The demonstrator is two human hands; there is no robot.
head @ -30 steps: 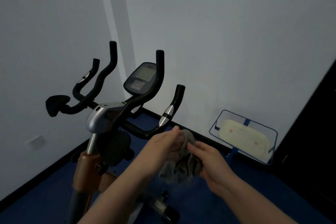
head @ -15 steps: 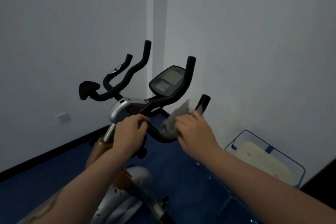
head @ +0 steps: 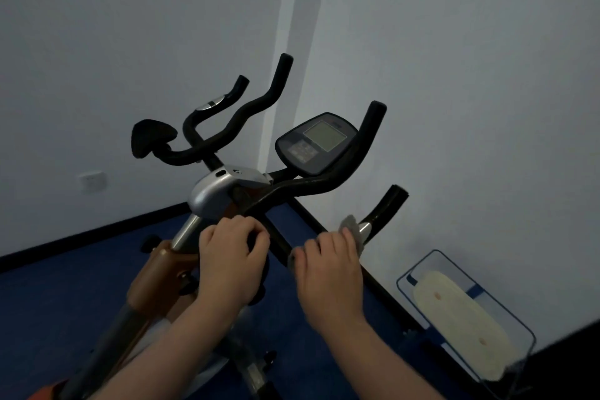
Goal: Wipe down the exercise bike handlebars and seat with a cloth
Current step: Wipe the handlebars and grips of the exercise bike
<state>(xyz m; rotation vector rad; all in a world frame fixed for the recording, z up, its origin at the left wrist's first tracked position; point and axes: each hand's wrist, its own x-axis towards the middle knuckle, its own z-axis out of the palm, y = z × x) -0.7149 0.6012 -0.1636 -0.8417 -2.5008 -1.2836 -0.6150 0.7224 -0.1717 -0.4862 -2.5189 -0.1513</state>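
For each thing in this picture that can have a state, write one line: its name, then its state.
Left hand: curled round the handlebar near the stem.
Right hand: pressing the cloth around the right bar.
Cloth: grey, bunched, wrapped on the bar under the hand.
Handlebars: black, upright, mounted on the bike.
Console screen: blank, no readout visible.
Mop pad: lying in its blue frame by the wall.
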